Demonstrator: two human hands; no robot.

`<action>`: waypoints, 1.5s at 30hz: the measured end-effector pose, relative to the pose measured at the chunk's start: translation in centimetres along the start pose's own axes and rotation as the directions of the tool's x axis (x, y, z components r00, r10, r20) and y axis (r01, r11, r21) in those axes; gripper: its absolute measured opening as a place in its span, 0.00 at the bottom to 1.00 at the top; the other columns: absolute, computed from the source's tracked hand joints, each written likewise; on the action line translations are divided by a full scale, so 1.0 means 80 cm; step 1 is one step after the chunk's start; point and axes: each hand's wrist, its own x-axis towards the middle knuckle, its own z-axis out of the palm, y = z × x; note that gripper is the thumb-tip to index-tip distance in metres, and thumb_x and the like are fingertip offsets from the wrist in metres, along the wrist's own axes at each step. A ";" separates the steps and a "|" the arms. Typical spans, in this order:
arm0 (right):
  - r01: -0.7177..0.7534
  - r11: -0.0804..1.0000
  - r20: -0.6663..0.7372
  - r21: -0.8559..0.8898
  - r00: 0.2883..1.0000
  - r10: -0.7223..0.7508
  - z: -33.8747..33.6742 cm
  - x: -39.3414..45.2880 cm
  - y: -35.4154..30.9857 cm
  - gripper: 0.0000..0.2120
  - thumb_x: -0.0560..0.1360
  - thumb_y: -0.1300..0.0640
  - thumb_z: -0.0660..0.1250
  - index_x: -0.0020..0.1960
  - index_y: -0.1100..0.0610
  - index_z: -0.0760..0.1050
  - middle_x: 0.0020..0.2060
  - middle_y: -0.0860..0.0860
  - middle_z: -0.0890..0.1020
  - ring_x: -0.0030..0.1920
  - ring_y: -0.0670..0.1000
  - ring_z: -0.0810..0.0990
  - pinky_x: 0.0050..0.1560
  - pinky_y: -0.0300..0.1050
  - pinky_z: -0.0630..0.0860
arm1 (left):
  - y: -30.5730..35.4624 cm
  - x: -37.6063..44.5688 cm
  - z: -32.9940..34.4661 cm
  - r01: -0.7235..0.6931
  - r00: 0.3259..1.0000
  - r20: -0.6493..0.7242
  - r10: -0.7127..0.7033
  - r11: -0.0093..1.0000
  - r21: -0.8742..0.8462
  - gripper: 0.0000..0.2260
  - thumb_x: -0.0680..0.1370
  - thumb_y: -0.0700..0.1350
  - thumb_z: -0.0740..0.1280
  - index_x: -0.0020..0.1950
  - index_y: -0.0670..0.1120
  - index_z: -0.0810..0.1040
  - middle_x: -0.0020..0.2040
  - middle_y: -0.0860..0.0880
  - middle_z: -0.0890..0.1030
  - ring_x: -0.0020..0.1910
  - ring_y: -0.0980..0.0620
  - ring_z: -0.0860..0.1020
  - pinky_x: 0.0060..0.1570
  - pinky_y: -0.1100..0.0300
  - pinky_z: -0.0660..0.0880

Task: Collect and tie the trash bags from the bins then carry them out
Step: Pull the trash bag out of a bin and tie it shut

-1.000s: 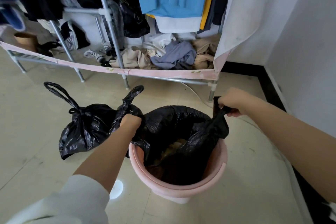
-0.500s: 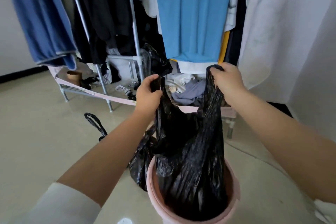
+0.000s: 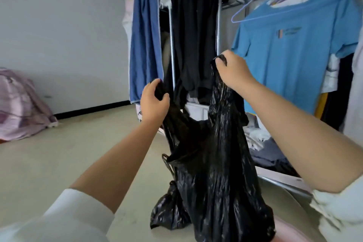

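A clothes rack (image 3: 218, 25) fills the far side of the room, hung with a long blue garment (image 3: 145, 41), black garments (image 3: 196, 41) and a light blue T-shirt (image 3: 290, 51) on a hanger. In front of it a person holds up a black trash bag (image 3: 220, 173), glossy and deeply creased, its two handle loops pulled apart and its full body hanging between the forearms above the pale floor (image 3: 59, 163). A sliver of the pink bin (image 3: 290, 232) shows beneath it at the lower edge. A second, knotted black bag (image 3: 167, 212) lies on the floor just behind. The left hand (image 3: 154, 102) curls its fingers and thumb round one handle; the right hand (image 3: 233, 68), raised higher, grips the other in a closed fist.
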 end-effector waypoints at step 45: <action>-0.931 0.009 0.813 0.366 0.324 0.484 0.525 -0.294 0.168 0.16 0.77 0.56 0.60 0.64 0.59 0.72 0.46 0.52 0.79 0.58 0.57 0.77 0.63 0.53 0.71 | -0.462 -0.165 -0.115 0.788 0.533 0.259 -0.806 0.361 -0.498 0.17 0.83 0.45 0.51 0.39 0.39 0.72 0.26 0.49 0.80 0.32 0.52 0.80 0.44 0.58 0.76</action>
